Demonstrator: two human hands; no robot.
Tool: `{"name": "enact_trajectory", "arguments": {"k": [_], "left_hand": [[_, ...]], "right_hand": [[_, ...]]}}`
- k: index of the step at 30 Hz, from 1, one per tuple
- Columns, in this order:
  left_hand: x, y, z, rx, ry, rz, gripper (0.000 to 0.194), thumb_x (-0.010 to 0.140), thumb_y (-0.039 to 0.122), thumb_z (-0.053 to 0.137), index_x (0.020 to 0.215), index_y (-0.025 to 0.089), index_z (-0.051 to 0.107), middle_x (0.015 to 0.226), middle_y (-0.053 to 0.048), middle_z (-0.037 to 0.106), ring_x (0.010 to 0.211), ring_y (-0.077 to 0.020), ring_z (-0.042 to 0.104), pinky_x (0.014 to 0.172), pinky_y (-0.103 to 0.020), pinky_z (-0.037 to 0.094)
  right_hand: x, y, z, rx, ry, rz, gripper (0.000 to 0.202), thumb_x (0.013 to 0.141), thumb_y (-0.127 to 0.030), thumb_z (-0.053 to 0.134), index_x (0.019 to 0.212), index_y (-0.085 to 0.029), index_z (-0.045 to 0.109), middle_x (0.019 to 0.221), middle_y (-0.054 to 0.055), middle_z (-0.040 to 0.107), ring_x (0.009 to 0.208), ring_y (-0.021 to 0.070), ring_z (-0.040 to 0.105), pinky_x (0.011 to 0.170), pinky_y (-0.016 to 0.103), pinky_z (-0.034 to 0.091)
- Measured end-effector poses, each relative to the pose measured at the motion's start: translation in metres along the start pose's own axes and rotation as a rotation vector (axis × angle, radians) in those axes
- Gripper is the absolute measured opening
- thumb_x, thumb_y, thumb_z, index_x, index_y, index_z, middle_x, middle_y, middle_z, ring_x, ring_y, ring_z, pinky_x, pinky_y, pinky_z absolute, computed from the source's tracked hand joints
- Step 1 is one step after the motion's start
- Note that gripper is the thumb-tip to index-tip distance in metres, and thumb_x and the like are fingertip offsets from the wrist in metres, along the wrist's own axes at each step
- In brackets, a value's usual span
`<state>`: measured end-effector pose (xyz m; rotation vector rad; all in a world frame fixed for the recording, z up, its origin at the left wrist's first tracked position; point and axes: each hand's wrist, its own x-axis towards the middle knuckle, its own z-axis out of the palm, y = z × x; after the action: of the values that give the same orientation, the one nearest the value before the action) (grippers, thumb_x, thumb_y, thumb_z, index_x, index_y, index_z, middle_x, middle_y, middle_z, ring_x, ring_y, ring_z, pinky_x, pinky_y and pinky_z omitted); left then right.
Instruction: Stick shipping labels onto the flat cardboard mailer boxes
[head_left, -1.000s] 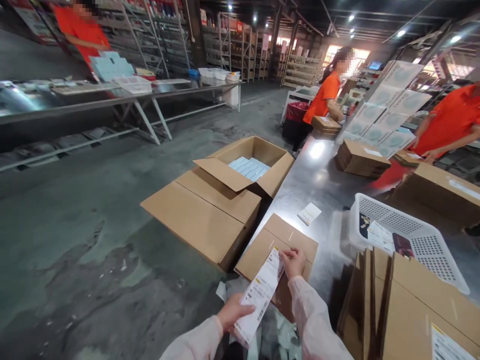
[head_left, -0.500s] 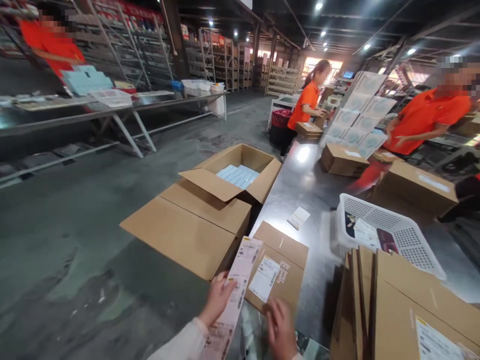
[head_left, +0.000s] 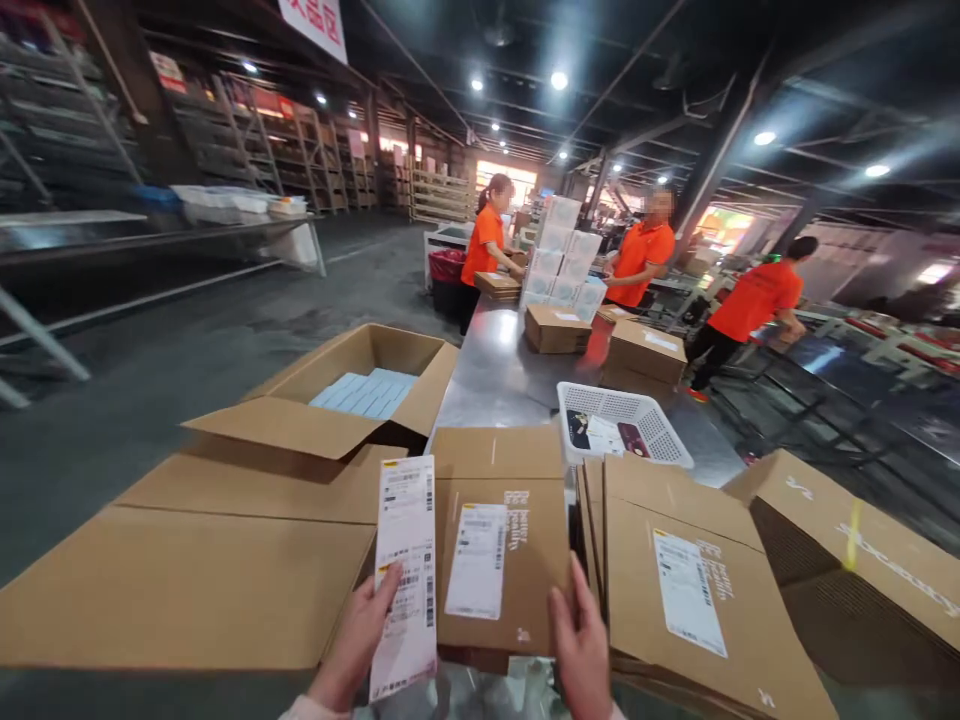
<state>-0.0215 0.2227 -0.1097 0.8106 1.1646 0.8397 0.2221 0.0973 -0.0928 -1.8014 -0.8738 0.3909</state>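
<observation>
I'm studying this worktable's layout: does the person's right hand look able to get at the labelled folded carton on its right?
Likely yes: the right hand is close beside the labelled folded carton, and nothing visible blocks the way, though it is at the edge of the carton between the hands.

The left hand (head_left: 356,635) pinches a strip of printed labels (head_left: 406,520) in its fingers, just left of a flat carton (head_left: 536,590) at the near end of the metal surface (head_left: 495,370). The right hand (head_left: 583,645) is at that carton's right edge; its grip is unclear. Labelled flat cartons (head_left: 630,620) are stacked just right. A white basket (head_left: 667,440) sits near the surface's right edge. Beside the left edge, an open box (head_left: 322,360) holds pale blue packs (head_left: 366,393).
</observation>
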Motion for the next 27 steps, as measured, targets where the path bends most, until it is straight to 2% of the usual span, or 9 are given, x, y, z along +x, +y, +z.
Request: {"name": "enact_trajectory", "arguments": {"k": [5,7,8,9,11,14,17,22,27], "left_hand": [[-0.040,0.021,-0.003,-0.204,-0.004,-0.112,0.060,0.041,0.055,0.085,0.083,0.017,0.064,0.068,-0.003,0.073,0.064,-0.0227,0.069,0.056,-0.027,0.054],[-0.052,0.019,-0.001,-0.219,-0.034,-0.099,0.059,0.041,0.052,0.086,0.084,0.018,0.063,0.069,-0.001,0.073,0.065,-0.0214,0.069,0.055,-0.025,0.053],[-0.059,0.017,0.003,-0.220,-0.064,-0.086,0.058,0.042,0.052,0.085,0.083,0.018,0.063,0.069,-0.001,0.073,0.064,-0.0213,0.069,0.054,-0.025,0.053],[-0.067,0.013,0.009,-0.211,-0.098,-0.071,0.056,0.044,0.053,0.084,0.082,0.018,0.064,0.069,-0.001,0.073,0.064,-0.0213,0.068,0.054,-0.025,0.052],[-0.082,0.006,0.025,-0.160,-0.164,-0.030,0.054,0.048,0.058,0.081,0.081,0.018,0.065,0.070,-0.003,0.073,0.063,-0.0216,0.068,0.056,-0.027,0.053],[-0.098,-0.001,0.046,0.017,-0.308,0.070,0.050,0.058,0.058,0.075,0.083,0.015,0.069,0.079,-0.007,0.074,0.071,-0.0228,0.068,0.066,-0.029,0.054],[-0.099,0.001,0.050,0.083,-0.301,0.188,0.046,0.063,0.050,0.075,0.091,0.014,0.070,0.090,-0.009,0.073,0.088,-0.0246,0.066,0.078,-0.030,0.052],[-0.082,0.001,0.030,0.062,-0.146,0.218,0.041,0.065,0.051,0.071,0.076,0.011,0.069,0.074,-0.007,0.071,0.071,-0.0200,0.062,0.068,-0.028,0.048],[-0.067,-0.028,0.022,0.068,0.001,0.193,0.047,0.061,0.059,0.070,0.056,0.014,0.057,0.053,0.001,0.055,0.053,-0.0120,0.047,0.054,-0.024,0.036]], "right_hand": [[0.046,-0.029,-0.194,-0.316,0.324,0.076,0.071,0.065,-0.065,0.056,0.121,-0.021,0.061,0.116,0.010,0.067,0.109,0.0316,0.059,0.092,0.043,0.047],[0.049,-0.037,-0.237,-0.537,0.419,0.116,0.075,0.060,-0.066,0.059,0.116,-0.017,0.064,0.109,0.017,0.067,0.098,0.0369,0.061,0.082,0.051,0.048],[0.045,-0.043,-0.240,-0.605,0.452,0.110,0.077,0.057,-0.066,0.060,0.114,-0.014,0.065,0.106,0.021,0.066,0.093,0.0386,0.061,0.079,0.054,0.048],[0.038,-0.050,-0.231,-0.612,0.441,0.084,0.078,0.056,-0.066,0.062,0.112,-0.012,0.065,0.104,0.023,0.065,0.089,0.0383,0.061,0.077,0.055,0.047],[0.015,-0.062,-0.180,-0.403,0.227,0.004,0.077,0.055,-0.064,0.066,0.111,-0.011,0.064,0.101,0.022,0.066,0.080,0.0322,0.061,0.074,0.051,0.050],[-0.032,-0.071,-0.066,0.191,-0.405,-0.009,0.074,0.062,-0.059,0.070,0.123,-0.021,0.056,0.110,0.013,0.066,0.087,0.0256,0.064,0.072,0.039,0.054],[-0.070,-0.065,0.015,0.390,-0.535,0.097,0.053,0.074,-0.060,0.060,0.105,-0.017,0.065,0.103,0.013,0.071,0.094,0.0270,0.065,0.084,0.042,0.052],[-0.050,-0.064,0.044,0.335,-0.702,0.093,0.057,0.059,-0.058,0.074,0.098,-0.016,0.069,0.096,0.011,0.073,0.088,0.0282,0.068,0.081,0.042,0.054],[-0.012,-0.077,0.061,0.149,-0.775,0.036,0.047,0.061,-0.060,0.071,0.077,-0.017,0.075,0.077,0.010,0.074,0.073,0.0267,0.068,0.070,0.038,0.055]]}}
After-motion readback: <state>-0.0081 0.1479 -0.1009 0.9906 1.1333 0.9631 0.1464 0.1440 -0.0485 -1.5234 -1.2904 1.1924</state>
